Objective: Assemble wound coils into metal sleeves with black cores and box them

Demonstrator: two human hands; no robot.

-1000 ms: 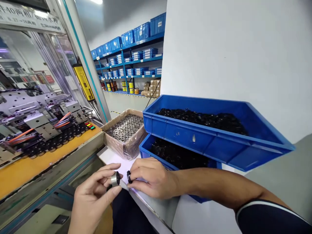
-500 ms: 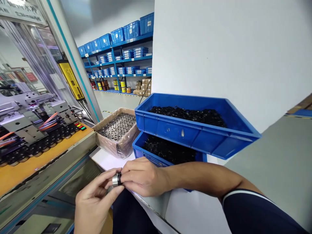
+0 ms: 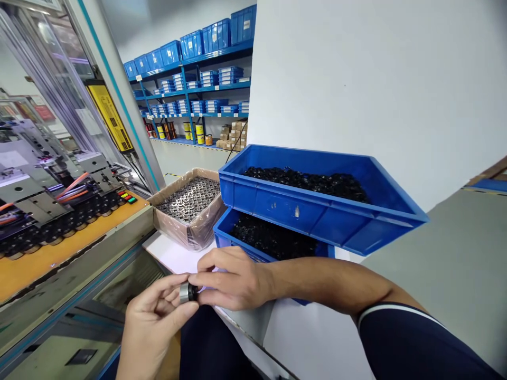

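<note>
My left hand (image 3: pixel 152 316) pinches a small ring-shaped part (image 3: pixel 185 292), silver metal on the left side and black on the right, between thumb and fingers. On its black side, the fingers of my right hand (image 3: pixel 233 279) are closed against the same part. Beyond my hands, a cardboard box (image 3: pixel 198 232) lined with clear plastic holds many small metal pieces. Two blue bins, the upper bin (image 3: pixel 301 211) resting tilted over the lower bin (image 3: pixel 225 240), contain black parts.
At the left is a machine (image 3: pixel 39 203) with a row of black parts on an orange surface (image 3: pixel 59 258). Blue shelving (image 3: pixel 186 92) with bins stands behind. A white panel (image 3: pixel 356 79) rises behind the blue bins.
The view has shifted slightly. My right fingers have changed their hold, with the forefinger now over the top of the part, and more of its black side shows.
</note>
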